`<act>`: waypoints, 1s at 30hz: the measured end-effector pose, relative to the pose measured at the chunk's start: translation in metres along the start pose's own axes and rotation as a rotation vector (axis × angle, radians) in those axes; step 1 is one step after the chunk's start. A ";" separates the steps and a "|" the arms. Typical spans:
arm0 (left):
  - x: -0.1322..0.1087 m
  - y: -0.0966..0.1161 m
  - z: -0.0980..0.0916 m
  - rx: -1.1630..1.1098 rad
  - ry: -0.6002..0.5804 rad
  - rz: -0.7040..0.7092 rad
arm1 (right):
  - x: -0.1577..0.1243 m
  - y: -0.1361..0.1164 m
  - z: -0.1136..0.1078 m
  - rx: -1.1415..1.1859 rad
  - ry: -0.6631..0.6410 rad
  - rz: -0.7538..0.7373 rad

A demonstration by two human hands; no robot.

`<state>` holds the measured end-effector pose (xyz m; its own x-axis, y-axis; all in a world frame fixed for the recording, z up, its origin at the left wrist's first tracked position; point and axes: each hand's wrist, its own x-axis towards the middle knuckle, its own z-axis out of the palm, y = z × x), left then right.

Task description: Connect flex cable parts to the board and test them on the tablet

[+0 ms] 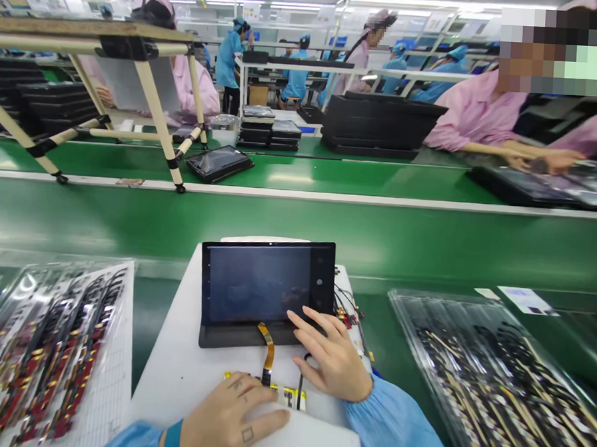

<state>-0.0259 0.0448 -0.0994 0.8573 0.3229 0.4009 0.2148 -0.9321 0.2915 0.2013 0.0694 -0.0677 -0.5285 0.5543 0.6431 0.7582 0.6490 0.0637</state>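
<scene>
One screen [260, 281], one ribbon cable [269, 355] below it; right hand [335, 364] open at screen's lower corner, left hand [225, 416] below screen, grip unclear.

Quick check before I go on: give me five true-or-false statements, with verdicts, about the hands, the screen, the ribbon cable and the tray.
1. The left hand has a teal band at its wrist. True.
2. The screen lies face down. False: its dark front is visible.
3. The right hand is at the screen's lower right. True.
4. The ribbon cable rises from the screen's top edge. False: it hangs at the lower edge.
5. A clear tray lies right of the screen. True.
</scene>
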 end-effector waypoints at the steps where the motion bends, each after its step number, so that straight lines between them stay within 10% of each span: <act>1: 0.001 -0.001 -0.001 0.009 0.009 0.011 | 0.000 0.001 -0.003 -0.016 0.025 0.013; 30: -0.001 0.000 -0.001 -0.039 -0.001 -0.023 | -0.017 0.001 -0.005 -0.156 -0.043 0.078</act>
<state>-0.0272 0.0447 -0.0991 0.8526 0.3443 0.3932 0.2161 -0.9173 0.3345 0.2134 0.0583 -0.0752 -0.4793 0.6234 0.6178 0.8457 0.5163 0.1351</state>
